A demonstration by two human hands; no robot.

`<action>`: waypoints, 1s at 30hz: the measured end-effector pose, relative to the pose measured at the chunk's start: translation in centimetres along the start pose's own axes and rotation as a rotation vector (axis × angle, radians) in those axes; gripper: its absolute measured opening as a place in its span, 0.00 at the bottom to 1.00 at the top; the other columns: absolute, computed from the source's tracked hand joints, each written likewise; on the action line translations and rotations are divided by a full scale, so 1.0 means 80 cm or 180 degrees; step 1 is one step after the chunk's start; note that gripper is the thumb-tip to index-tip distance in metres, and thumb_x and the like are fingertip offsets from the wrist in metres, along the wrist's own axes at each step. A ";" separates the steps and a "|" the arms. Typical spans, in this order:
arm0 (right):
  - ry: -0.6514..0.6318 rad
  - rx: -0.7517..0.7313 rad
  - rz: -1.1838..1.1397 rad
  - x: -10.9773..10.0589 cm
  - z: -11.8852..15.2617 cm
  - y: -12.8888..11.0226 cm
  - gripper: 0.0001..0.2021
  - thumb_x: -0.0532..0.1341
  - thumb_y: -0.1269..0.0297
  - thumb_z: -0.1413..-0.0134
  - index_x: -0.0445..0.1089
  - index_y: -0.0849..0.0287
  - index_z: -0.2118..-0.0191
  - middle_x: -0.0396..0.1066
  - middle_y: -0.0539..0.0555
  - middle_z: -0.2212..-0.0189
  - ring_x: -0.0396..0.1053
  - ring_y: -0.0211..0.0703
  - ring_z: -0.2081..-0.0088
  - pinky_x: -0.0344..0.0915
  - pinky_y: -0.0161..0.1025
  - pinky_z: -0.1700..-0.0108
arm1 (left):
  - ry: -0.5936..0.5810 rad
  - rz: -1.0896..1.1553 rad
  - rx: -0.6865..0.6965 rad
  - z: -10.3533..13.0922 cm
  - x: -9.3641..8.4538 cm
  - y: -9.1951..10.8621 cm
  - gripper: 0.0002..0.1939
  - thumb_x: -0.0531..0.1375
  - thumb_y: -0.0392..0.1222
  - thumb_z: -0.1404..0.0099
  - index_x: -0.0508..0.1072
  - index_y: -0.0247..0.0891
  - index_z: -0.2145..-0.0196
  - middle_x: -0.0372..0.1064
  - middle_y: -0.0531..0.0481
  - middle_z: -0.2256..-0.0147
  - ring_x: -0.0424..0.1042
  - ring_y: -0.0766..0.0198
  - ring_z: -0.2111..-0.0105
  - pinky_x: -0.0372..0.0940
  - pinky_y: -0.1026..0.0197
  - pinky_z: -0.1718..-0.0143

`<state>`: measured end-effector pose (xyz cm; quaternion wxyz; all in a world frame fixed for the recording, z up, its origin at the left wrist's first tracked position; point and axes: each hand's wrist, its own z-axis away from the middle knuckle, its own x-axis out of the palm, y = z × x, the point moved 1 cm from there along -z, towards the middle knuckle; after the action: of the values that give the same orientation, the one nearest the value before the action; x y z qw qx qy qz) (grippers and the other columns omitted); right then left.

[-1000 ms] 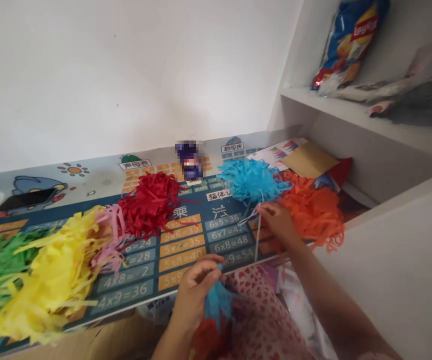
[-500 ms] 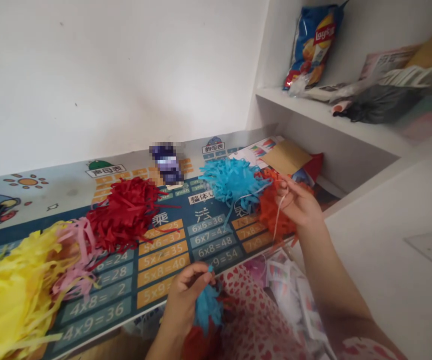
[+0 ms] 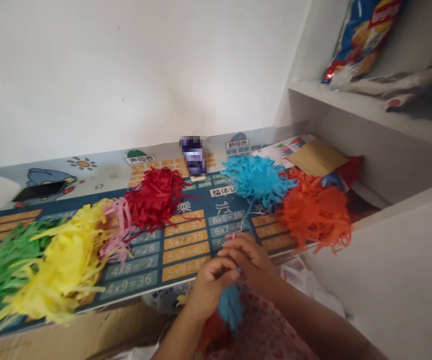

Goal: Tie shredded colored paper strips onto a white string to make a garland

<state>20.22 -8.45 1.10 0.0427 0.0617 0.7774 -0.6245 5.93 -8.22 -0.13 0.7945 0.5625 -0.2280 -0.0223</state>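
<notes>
My left hand (image 3: 211, 285) is closed on the top of a blue fringed paper tassel (image 3: 231, 307), which hangs below my fingers over my lap. Orange paper strips (image 3: 213, 332) show beneath it, partly behind my forearm. My right hand (image 3: 253, 265) meets the left one at the table's front edge, its fingers pinched on a thin white string (image 3: 234, 236). The fingertips of both hands overlap, so the spot where string and tassel come together is hidden. Beyond my hands lie a light-blue paper pompom (image 3: 259, 177) and an orange one (image 3: 315, 212).
Red (image 3: 157, 197), pink (image 3: 118, 230), yellow (image 3: 71, 260) and green (image 3: 11, 272) fringed paper bunches line the left of the printed table mat (image 3: 185, 245). A blurred-out phone-like object (image 3: 194, 156) stands at the back. A dark flat device (image 3: 43, 191) lies far left. White shelves (image 3: 351, 102) rise at right.
My right hand has come down and left from beside the orange pompom, bringing the string to my left hand. The view has swung left, showing more of the green bunch.
</notes>
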 end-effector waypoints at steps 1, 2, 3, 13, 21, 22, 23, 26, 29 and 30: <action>0.0043 0.0204 -0.0310 0.002 -0.005 0.001 0.09 0.58 0.60 0.39 0.75 0.53 0.60 0.77 0.53 0.64 0.72 0.46 0.56 0.67 0.45 0.51 | -0.0045 -0.0107 0.0017 0.002 -0.004 0.001 0.15 0.71 0.51 0.50 0.75 0.36 0.76 0.71 0.51 0.79 0.69 0.65 0.78 0.63 0.64 0.73; 0.0133 0.0406 -0.0696 0.000 -0.012 0.003 0.08 0.59 0.59 0.40 0.74 0.54 0.61 0.77 0.52 0.67 0.73 0.44 0.61 0.69 0.43 0.55 | -0.0082 -0.0243 0.0042 0.005 -0.009 0.003 0.15 0.70 0.51 0.48 0.75 0.36 0.76 0.71 0.50 0.79 0.68 0.66 0.79 0.63 0.64 0.74; 0.0263 0.0575 -0.1104 -0.006 -0.021 0.006 0.07 0.61 0.58 0.41 0.73 0.54 0.62 0.76 0.51 0.71 0.73 0.42 0.66 0.70 0.41 0.59 | -0.0102 -0.0399 0.0078 0.008 -0.015 0.004 0.15 0.68 0.51 0.46 0.75 0.35 0.76 0.71 0.50 0.80 0.67 0.66 0.79 0.62 0.65 0.74; 0.1164 0.0787 -0.2713 -0.120 -0.091 0.018 0.10 0.69 0.72 0.55 0.67 0.57 0.69 0.67 0.45 0.76 0.53 0.25 0.83 0.53 0.21 0.86 | 0.0009 -0.1075 -0.0068 0.038 -0.073 -0.015 0.17 0.66 0.52 0.43 0.76 0.35 0.78 0.71 0.49 0.80 0.66 0.66 0.79 0.59 0.65 0.74; 0.1498 0.0621 -0.2655 -0.160 -0.107 0.003 0.11 0.70 0.72 0.56 0.67 0.59 0.70 0.69 0.45 0.74 0.49 0.23 0.84 0.52 0.20 0.86 | -0.0229 -0.1739 -0.0175 0.031 -0.086 -0.036 0.14 0.62 0.48 0.39 0.76 0.35 0.75 0.72 0.49 0.77 0.68 0.64 0.76 0.61 0.64 0.72; 0.1428 0.0634 -0.2540 -0.161 -0.105 0.000 0.11 0.71 0.70 0.56 0.68 0.59 0.69 0.71 0.45 0.73 0.48 0.22 0.84 0.51 0.20 0.86 | -0.0268 -0.1813 -0.0092 0.032 -0.087 -0.031 0.13 0.62 0.47 0.39 0.76 0.36 0.74 0.74 0.48 0.75 0.70 0.62 0.73 0.62 0.63 0.69; 0.1360 0.0636 -0.2389 -0.160 -0.101 -0.003 0.10 0.72 0.68 0.56 0.69 0.59 0.70 0.72 0.46 0.72 0.47 0.22 0.85 0.50 0.21 0.86 | -0.0310 -0.1850 0.0030 0.034 -0.088 -0.024 0.11 0.63 0.46 0.39 0.77 0.36 0.74 0.76 0.46 0.71 0.73 0.60 0.69 0.64 0.61 0.64; 0.1356 0.0442 -0.1750 -0.139 -0.076 -0.011 0.10 0.71 0.61 0.56 0.71 0.58 0.72 0.71 0.47 0.76 0.47 0.24 0.84 0.50 0.24 0.84 | -0.0317 -0.1548 0.0470 0.041 -0.088 0.003 0.07 0.66 0.44 0.41 0.80 0.39 0.73 0.76 0.43 0.54 0.72 0.53 0.53 0.61 0.55 0.49; 0.1239 0.0291 -0.0624 -0.096 -0.038 -0.017 0.07 0.68 0.62 0.51 0.73 0.56 0.73 0.66 0.45 0.81 0.54 0.29 0.82 0.53 0.28 0.81 | 0.0184 -0.0485 0.0731 0.038 -0.081 0.018 0.09 0.70 0.46 0.45 0.78 0.38 0.75 0.76 0.45 0.58 0.73 0.57 0.56 0.63 0.59 0.53; 0.1020 0.0267 -0.0172 -0.079 -0.027 -0.020 0.05 0.67 0.63 0.49 0.74 0.55 0.73 0.67 0.46 0.81 0.58 0.31 0.80 0.55 0.29 0.79 | 0.0409 -0.0046 0.0679 0.035 -0.078 0.018 0.11 0.71 0.47 0.48 0.78 0.38 0.76 0.76 0.47 0.64 0.73 0.60 0.62 0.65 0.61 0.58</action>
<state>26.22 -6.97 3.98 -0.1013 0.1413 0.7488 -0.6395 -1.05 -8.33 -0.22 0.7429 0.6457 -0.1735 0.0325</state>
